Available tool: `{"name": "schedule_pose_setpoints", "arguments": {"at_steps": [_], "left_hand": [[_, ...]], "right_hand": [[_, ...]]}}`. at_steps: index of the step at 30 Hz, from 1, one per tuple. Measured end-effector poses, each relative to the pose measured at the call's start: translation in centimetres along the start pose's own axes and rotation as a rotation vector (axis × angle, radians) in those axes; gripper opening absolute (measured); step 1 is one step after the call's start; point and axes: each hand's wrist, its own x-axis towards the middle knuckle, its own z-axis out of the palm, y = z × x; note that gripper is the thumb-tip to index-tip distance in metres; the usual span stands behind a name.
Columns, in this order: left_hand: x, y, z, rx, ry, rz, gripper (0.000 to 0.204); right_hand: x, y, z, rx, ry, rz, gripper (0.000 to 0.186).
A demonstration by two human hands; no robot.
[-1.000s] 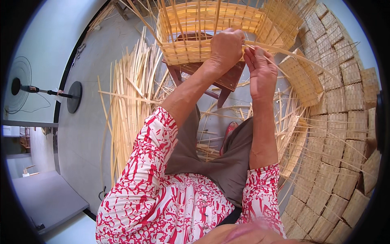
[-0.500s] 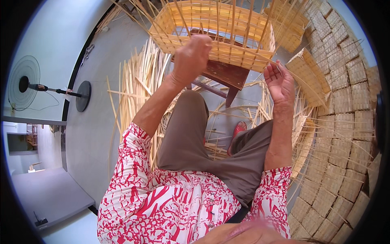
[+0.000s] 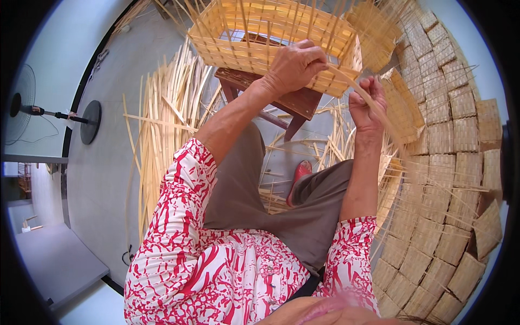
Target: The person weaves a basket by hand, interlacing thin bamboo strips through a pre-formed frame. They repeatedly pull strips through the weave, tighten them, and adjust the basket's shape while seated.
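A woven bamboo basket [image 3: 227, 54] with upright stakes sticking up rests on a dark red wooden stool [image 3: 295, 105]. My left hand [image 3: 298, 66] is closed on a flat bamboo strip [image 3: 349, 81] at the front side of the basket, near its right end. Below and right of that corner, my right hand [image 3: 368, 103] has its fingers curled beside the same strip, which runs on past it toward the lower right and blurs; it appears to hold the strip, partly hidden behind it.
Loose bamboo strips [image 3: 157, 135] lie left of my legs and around the stool. Woven pieces [image 3: 403, 103] lean at the right, before many stacked woven bundles [image 3: 463, 179]. A standing fan [image 3: 89, 122] is at the left, and my red-shod foot [image 3: 300, 179] is below the stool.
Since half a second ago, my left hand has moved right along the basket's front toward my right hand. The strip now arcs further out from the corner. The view has shifted slightly.
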Motion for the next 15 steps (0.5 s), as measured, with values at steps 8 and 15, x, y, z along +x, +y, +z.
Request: {"name": "schedule_pose_setpoints", "arguments": {"at_steps": [8,15], "left_hand": [[0.4,0.1,-1.4,-0.117,-0.108,-0.003,0.013],[-0.1,-0.6,-0.9,-0.153,-0.161,-0.039,0.015]], "right_hand": [[2.3,6.5,11.4,-1.126,0.106,-0.263,0.061],[1.9,6.4,10.1,-1.289,0.117,-0.353,0.028]]}}
